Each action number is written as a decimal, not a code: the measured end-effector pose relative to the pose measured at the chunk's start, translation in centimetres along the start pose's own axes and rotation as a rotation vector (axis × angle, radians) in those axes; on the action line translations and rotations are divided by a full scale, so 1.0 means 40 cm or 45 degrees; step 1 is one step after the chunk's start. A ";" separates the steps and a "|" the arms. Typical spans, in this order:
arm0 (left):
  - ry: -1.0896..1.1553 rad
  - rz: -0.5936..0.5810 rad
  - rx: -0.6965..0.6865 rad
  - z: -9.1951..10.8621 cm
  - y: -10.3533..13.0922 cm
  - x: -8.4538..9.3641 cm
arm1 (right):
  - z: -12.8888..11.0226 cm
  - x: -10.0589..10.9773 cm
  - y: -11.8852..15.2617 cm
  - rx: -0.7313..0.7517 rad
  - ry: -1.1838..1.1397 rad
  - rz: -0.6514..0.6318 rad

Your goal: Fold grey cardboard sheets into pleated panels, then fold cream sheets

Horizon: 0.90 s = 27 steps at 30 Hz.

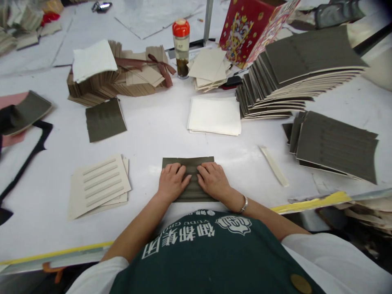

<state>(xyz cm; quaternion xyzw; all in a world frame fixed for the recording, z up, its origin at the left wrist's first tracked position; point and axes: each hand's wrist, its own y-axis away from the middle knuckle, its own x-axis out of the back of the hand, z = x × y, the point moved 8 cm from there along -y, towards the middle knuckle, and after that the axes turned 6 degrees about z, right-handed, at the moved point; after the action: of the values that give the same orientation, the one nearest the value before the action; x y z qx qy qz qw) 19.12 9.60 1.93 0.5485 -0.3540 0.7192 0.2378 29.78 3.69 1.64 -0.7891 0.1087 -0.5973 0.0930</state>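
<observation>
A dark grey-green ridged panel (193,195) lies flat on the white table in front of me, its ridges running crosswise. On its left half, my left hand (172,179) presses down with bent fingers and the thumb pointing inward. My right hand (213,179) grips the right half in the same way, fingers curled close together. A narrow strip of panel shows between the two thumbs. Beige boards with raised strips (104,181) lie to the left of my left hand. Right of my right hand is a pale flat stick (273,165).
Ahead sits a stack of white sheets (214,116). Dark panels stand in a tall fanned stack (312,57), with a smaller stack (337,143) nearer. Bundled beige boards (98,83), a single dark piece (105,120), a red-lidded bottle (181,49) and a red box (245,30) are farther back.
</observation>
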 end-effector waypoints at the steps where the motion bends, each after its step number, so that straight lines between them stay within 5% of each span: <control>1: -0.038 0.018 0.047 -0.024 0.003 0.008 | 0.013 0.004 -0.001 -0.028 0.026 0.003; 6: -0.152 0.126 0.220 -0.098 0.027 0.047 | 0.036 0.019 -0.012 -0.068 0.079 0.025; 11: 0.119 0.143 -0.039 0.013 -0.008 0.016 | -0.016 0.005 -0.038 0.042 -0.050 0.085; 14: 0.168 0.094 -0.047 0.042 -0.041 -0.013 | -0.021 -0.014 -0.055 0.011 -0.069 0.046; 23: 0.059 0.087 -0.037 -0.052 -0.014 0.015 | 0.072 0.011 -0.033 -0.082 -0.003 0.051; 27: 0.012 0.128 -0.097 -0.056 0.004 0.022 | 0.098 0.015 -0.018 -0.030 0.030 0.026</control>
<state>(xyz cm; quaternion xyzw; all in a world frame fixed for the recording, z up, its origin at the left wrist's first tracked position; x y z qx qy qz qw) 17.37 11.20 2.39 0.5173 -0.4072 0.7187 0.2238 33.77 4.26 1.34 -0.7820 0.1249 -0.6041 0.0887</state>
